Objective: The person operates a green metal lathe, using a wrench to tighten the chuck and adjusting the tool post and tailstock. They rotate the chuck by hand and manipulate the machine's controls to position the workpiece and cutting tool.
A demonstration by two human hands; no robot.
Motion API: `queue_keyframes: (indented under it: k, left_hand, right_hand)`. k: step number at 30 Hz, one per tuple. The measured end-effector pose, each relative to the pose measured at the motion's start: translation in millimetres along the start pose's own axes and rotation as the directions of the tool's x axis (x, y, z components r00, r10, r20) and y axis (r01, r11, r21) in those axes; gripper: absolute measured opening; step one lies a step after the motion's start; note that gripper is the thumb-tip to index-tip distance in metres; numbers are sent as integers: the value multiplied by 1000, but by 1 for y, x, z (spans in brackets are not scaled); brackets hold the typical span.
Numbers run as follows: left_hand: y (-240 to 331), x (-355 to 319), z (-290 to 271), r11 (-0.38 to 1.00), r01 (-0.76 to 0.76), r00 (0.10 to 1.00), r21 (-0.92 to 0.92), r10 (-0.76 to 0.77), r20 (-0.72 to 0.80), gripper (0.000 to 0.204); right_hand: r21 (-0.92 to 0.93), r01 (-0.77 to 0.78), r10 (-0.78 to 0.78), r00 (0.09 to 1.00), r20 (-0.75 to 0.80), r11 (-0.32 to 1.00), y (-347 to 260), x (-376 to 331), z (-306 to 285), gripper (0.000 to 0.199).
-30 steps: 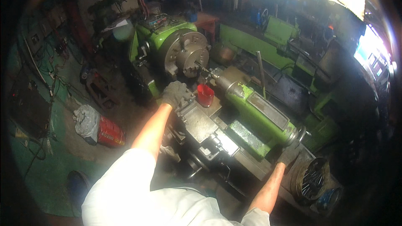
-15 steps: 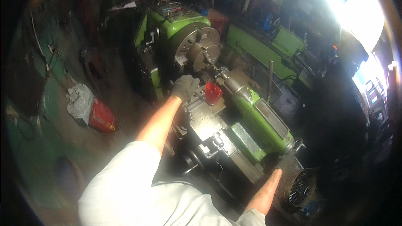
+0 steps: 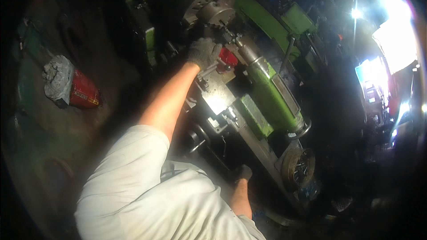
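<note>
My left hand (image 3: 203, 54) wears a dark grey work glove and lies over the tool post area of a green lathe. Its fingers are curled, but what they grip is hidden. Beside its fingertips stands a red cup-like container (image 3: 228, 57), partly covered. A drill bit (image 3: 227, 32) points from the tailstock (image 3: 269, 78) toward a round workpiece (image 3: 216, 14) in the large chuck (image 3: 195, 3). My right hand (image 3: 243, 173), also gloved, is low in front of the lathe bed, apart from the tailstock handwheel (image 3: 301, 130). Shadow hides its fingers.
A round container of metal pieces (image 3: 298, 169) stands at the bed's tailstock end. A carriage handwheel (image 3: 195, 141) juts out in front. On the floor at left lies a red container (image 3: 84, 91) with a grey bag (image 3: 58, 79). Another green machine (image 3: 299, 18) is behind.
My right hand has left the tailstock handwheel area and come left, toward my body. My left hand has shifted slightly closer to the red container. The whole view has tilted downward.
</note>
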State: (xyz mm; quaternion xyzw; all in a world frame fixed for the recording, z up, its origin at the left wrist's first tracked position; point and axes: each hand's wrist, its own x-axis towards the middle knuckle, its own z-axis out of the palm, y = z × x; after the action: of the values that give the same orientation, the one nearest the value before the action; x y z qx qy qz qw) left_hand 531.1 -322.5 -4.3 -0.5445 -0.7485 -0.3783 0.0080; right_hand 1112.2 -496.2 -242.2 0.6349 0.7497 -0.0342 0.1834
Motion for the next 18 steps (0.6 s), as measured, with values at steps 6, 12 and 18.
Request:
queue_keyframes:
  k: [6,12,18]
  left_hand:
    - [-17,9,19,999,-51,998,3,51,-30,48]
    - [-26,6,17,990,-75,994,122,84,-69,48]
    - [-12,4,15,928,-266,964,261,251,89,28]
  right_hand:
    - [739,-188,308,951,-28,648,13,-65,47,24]
    - [877,-291,544,838,40,383,14,-40,-33,50]
    - [855,-20,565,758,-324,518,124,46,-47,51]
